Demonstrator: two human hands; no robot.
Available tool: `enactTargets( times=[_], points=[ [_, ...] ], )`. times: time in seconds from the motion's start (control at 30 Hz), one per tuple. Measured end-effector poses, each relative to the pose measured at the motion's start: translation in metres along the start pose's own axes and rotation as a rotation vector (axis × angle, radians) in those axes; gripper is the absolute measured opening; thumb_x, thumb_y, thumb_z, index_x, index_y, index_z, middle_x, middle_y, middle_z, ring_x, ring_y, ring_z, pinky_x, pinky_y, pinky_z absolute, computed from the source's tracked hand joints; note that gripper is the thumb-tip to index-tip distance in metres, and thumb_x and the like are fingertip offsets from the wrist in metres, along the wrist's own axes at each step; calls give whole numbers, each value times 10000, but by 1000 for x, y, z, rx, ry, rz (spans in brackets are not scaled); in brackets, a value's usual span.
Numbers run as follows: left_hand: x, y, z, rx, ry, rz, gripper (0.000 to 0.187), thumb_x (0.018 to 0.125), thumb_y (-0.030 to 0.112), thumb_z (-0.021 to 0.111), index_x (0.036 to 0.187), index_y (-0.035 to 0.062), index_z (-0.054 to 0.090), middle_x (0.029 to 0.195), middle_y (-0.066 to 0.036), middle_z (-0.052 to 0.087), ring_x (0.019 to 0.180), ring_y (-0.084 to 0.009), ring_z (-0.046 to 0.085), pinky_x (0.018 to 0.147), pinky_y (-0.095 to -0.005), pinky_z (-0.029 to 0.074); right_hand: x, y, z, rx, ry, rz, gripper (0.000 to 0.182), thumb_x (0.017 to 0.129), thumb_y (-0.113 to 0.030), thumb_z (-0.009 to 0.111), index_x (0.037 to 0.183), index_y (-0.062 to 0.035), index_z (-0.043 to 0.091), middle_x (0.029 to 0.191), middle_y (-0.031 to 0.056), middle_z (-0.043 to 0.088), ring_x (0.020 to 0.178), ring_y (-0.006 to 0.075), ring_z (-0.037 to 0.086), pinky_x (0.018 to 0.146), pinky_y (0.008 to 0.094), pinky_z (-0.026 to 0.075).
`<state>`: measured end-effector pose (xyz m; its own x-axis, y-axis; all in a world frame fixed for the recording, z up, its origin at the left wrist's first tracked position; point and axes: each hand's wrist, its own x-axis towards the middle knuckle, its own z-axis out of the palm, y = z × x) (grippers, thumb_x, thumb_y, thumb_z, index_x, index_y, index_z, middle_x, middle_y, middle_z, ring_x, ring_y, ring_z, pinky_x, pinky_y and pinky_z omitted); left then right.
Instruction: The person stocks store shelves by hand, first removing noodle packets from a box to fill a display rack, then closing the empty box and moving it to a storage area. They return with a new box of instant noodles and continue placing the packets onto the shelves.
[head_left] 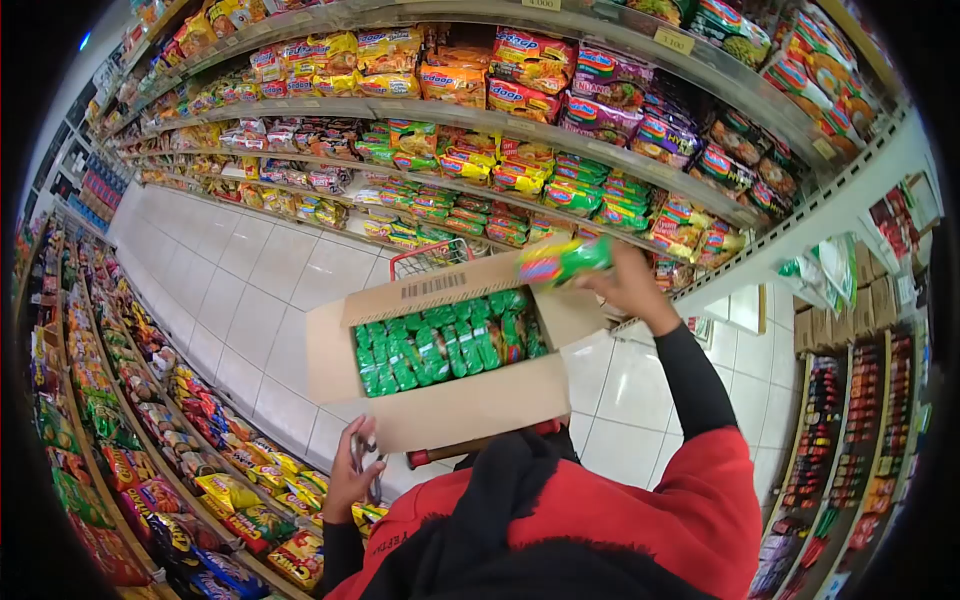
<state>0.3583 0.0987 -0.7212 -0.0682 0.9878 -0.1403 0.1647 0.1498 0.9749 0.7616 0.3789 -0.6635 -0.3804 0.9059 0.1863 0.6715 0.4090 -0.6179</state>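
Observation:
My right hand grips a green and yellow instant noodle packet, blurred by motion, above the right end of an open cardboard box. Rows of green noodle packets fill much of the box, and its flaps are folded outward. Near the box's front left corner, my left hand has its fingers curled about a shiny grey object, which I cannot make out clearly. The box rests on a shopping cart with a red rim showing behind it.
Ahead, long shelves carry several kinds of noodle packets. Snack bags line a shelf on the left. To the right are racks of small bottles or jars and stacked cartons. White tiles cover the aisle floor.

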Motion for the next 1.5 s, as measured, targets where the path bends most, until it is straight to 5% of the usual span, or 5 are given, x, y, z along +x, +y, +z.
enactTargets(
  times=[0.2,0.4,0.47,1.2,1.5],
  points=[
    [-3,-13,33,-129,360,-58,562,614,-149,365,1140,39,431,1024,-69,463,1015,-173,478,946,-313,385,74,234,34,537,376,526,571,770,-113,692,1227,50,392,1141,188,546,1058,242,533,887,327,418],
    [14,7,71,-34,445,-144,547,617,-135,356,1115,76,436,1013,-57,472,986,-166,482,938,-317,378,203,329,82,0,558,270,352,821,-186,621,1093,17,528,1033,203,587,973,355,558,870,430,413],
    [19,7,83,-47,491,-121,542,612,-114,359,1116,69,438,997,-64,478,961,-170,486,930,-321,386,211,317,81,-222,471,398,203,840,-205,545,864,-16,614,860,192,611,817,397,566,749,491,435],
    [41,14,121,-299,538,-191,560,588,-125,343,1116,48,410,1014,-68,443,1013,-169,468,962,-307,354,244,340,99,-536,215,64,326,906,-329,449,1087,-89,575,1062,197,595,1000,390,544,837,466,427],
    [45,8,110,-220,454,-93,534,600,-118,348,1114,9,423,1033,-88,480,1005,-170,467,933,-281,350,87,104,41,56,98,174,163,769,-30,569,919,-6,629,910,171,622,837,348,597,740,419,488]
  ],
)
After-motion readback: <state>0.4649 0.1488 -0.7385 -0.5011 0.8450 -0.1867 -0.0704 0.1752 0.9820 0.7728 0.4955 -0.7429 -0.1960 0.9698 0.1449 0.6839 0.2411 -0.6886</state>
